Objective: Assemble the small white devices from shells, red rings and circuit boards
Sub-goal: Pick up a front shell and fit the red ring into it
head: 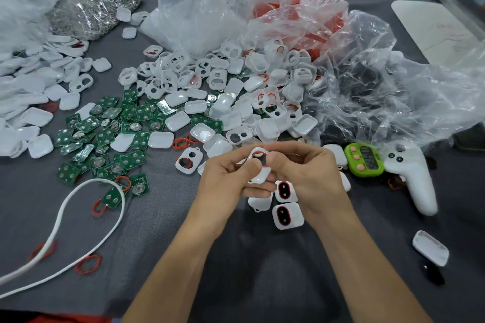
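- both hands meet over the tabletop [262, 270]. the left hand [225, 178] and the right hand [309, 176] each pinch the same white shell [263, 174] between thumb and fingers, so neither is free.
- a red ring [258, 152] sits at the shell's upper opening, right between the two thumbs. how far it is seated i cannot tell.
- the step in hand looks like bedding the ring into the shell's rim.
- to do it well, steady the shell with one hand and walk the other thumb round the rim. press a short stretch at a time so the ring doesn't spring out on the far side.
- check that the ring lies flat, with no twist or bulge, before a board goes in. a pinched loop would likely stop the halves closing.
- boards [105, 134] lie well to the left of the left hand, and loose shells [236, 86] are heaped just beyond the hands, so both look an easy reach.
- two finished-looking devices [287, 215] lie just under the right hand, on the person's side. the next one is best set beside them, apart from the raw parts.
- a green timer [363, 161] stands to the right of the right hand.
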The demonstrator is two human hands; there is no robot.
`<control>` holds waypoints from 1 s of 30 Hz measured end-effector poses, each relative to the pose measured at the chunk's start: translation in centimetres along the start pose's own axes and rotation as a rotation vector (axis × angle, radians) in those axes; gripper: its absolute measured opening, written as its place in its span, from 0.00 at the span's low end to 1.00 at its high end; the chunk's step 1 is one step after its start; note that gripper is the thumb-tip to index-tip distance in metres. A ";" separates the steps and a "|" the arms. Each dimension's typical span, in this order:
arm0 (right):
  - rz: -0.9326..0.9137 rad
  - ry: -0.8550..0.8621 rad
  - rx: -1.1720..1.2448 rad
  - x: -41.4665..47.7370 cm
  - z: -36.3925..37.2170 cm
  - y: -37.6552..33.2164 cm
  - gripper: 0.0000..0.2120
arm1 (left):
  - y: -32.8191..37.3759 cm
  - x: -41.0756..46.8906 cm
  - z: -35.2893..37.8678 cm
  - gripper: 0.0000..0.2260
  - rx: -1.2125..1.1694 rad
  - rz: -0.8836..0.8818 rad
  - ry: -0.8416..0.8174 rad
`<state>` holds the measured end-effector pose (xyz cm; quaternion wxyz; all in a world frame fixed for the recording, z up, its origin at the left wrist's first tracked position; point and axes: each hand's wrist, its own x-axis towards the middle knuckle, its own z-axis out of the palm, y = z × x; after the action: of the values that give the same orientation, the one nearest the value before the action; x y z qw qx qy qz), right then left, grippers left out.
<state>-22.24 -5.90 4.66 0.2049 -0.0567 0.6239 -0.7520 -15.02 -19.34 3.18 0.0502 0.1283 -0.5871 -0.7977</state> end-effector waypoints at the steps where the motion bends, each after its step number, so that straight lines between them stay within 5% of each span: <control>1: 0.050 -0.024 0.054 0.1 -0.3 0.0 0.07 | 0.0 0.0 0.1 0.11 -0.017 -0.004 0.001; 9: 0.148 -0.210 0.241 0.1 -1.6 -0.6 0.11 | -0.2 0.4 0.7 0.11 -0.073 0.015 0.000; 16: 0.108 -0.125 0.182 0.0 -1.0 -1.2 0.11 | -0.5 0.4 0.2 0.12 -0.067 0.021 0.003; 24: -0.151 0.294 -0.641 -0.6 0.9 -0.5 0.09 | -1.8 0.9 1.4 0.16 0.098 0.053 0.165; 30: -0.191 0.395 -0.839 -0.3 1.6 -0.5 0.07 | -2.0 0.8 1.8 0.16 0.263 0.050 0.178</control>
<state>-21.51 -7.22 5.55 -0.0282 -0.0476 0.8930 -0.4467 -16.15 -17.29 1.67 0.1047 0.1891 -0.6827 -0.6980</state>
